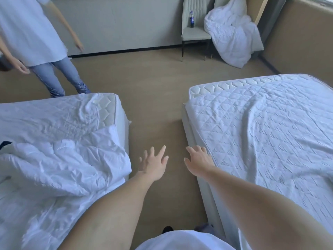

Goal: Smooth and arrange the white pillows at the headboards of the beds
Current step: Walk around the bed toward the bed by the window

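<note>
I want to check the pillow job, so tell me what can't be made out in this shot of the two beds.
- Headboards and pillows: none in the head view; both beds run off the bottom and side edges.
- Left bed: a crumpled white duvet covers part of it, hiding what lies under.
- Bottle on the chair: too small to read its label.
- Other person: cut off by the top-left corner.

The room is bright with soft daylight — it comes from the window [317, 0] up in the top right corner. My arms leave only faint shadows on the floor [153, 83]. The white sheets look a bit blue. Nothing shines too hard. The picture bends at the edges — the beds curve. Everything looks a little soft, not sharp.
</note>
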